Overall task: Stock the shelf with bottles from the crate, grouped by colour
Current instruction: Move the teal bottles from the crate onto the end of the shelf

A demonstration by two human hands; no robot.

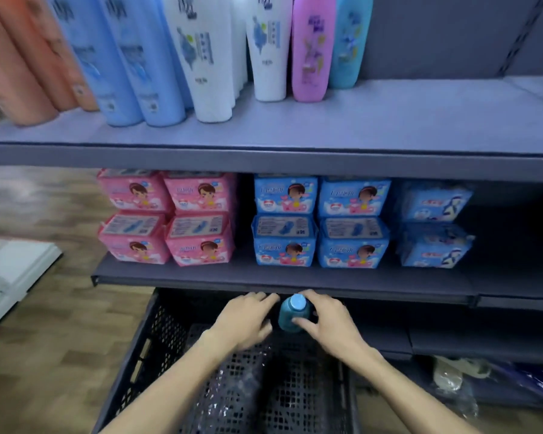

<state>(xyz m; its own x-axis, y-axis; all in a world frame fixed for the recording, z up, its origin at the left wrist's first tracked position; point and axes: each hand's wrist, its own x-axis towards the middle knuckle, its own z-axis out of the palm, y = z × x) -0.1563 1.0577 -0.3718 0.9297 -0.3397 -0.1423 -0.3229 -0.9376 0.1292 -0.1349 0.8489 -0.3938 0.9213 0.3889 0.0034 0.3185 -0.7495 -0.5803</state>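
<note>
on the upper shelf stand at least nine bottles: three orange bottles at the far left, two light blue bottles right of them, two white bottles in front with more white edges behind that cannot be counted, one pink bottle, and one teal bottle at the right end. on the lower shelf lie four pink packs stacked two by two, four blue packs likewise, and two darker blue packs stacked at the right. one black crate sits near, with one teal bottle in hand above it between two hands.
</note>
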